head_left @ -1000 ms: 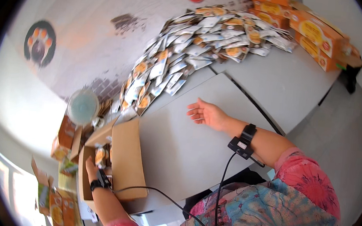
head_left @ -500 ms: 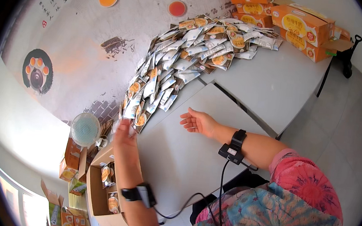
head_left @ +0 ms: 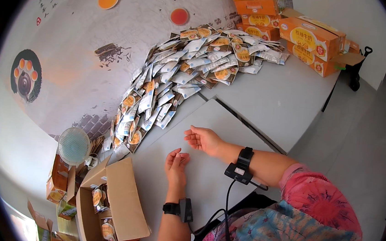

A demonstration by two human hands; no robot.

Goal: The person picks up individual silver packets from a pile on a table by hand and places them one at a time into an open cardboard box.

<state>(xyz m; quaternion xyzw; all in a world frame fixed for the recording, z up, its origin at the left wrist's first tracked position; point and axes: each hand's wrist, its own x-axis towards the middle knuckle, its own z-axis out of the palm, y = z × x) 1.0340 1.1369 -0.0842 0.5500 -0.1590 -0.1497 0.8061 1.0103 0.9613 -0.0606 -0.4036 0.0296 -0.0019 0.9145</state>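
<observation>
Both hands rest empty on the grey table. Left hand lies flat, fingers loosely together; right hand is just beside it, open w/ fingers slightly curled. Pile of sachets stretches along the table beyond them, not touching. Open cardboard box w/ a few sachets inside sits near left forearm.

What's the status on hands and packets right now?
Left hand empty, flat on table. Right hand open, empty. Packet pile beyond both, untouched. Nothing between.
</observation>
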